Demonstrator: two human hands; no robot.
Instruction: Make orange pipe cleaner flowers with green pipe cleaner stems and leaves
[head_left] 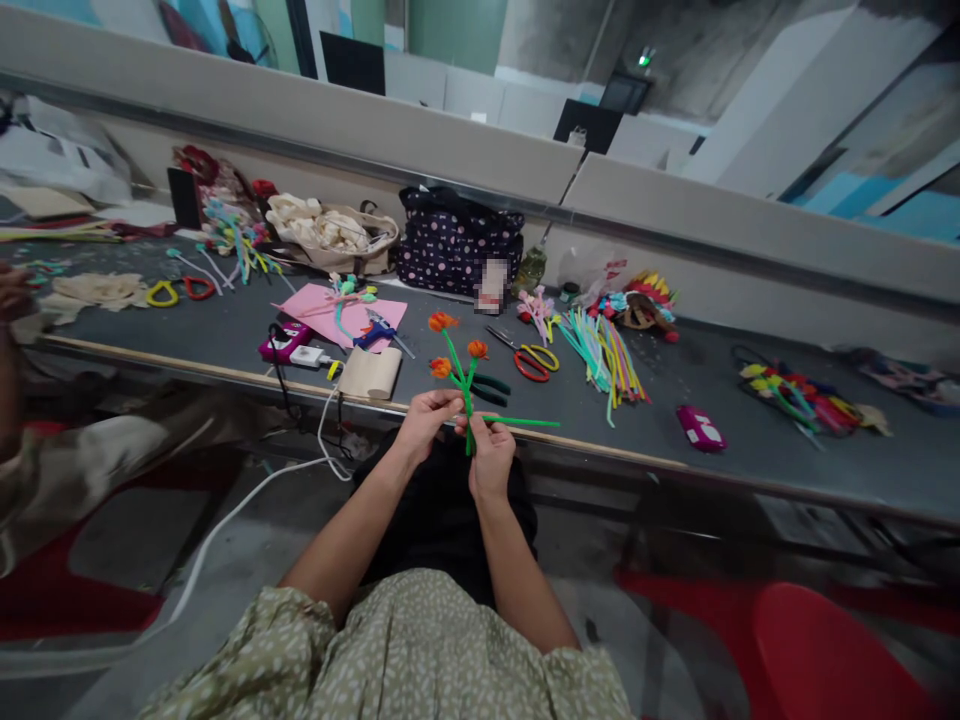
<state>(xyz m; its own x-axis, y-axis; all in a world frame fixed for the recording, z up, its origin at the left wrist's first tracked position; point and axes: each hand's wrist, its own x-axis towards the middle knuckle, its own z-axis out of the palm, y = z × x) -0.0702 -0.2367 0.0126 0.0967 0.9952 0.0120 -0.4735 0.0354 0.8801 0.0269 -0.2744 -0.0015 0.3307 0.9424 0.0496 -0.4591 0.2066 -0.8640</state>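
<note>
Between my hands, just over the table's front edge, stands a pipe-cleaner flower sprig (470, 382) with green stems and three orange blossoms. My left hand (429, 420) pinches the stems from the left, below the fork. From the right, my right hand (491, 450) closes round the lower stems, where a green pipe cleaner (532, 422) sticks out sideways to the right. Whether that piece is wound round the stems is hidden by my fingers. Dark-handled pliers (491, 388) lie just behind the sprig, and scissors (531, 362) with red and yellow handles rest farther right.
Bundled pipe cleaners (607, 360) and a purple device (701, 428) lie to the right. A glue gun (376, 330) rests on pink paper (307, 305) at left. A dotted bag (459, 240) stands behind. A white cable (247, 480) hangs off the edge. Another person's hand (13, 292) shows far left.
</note>
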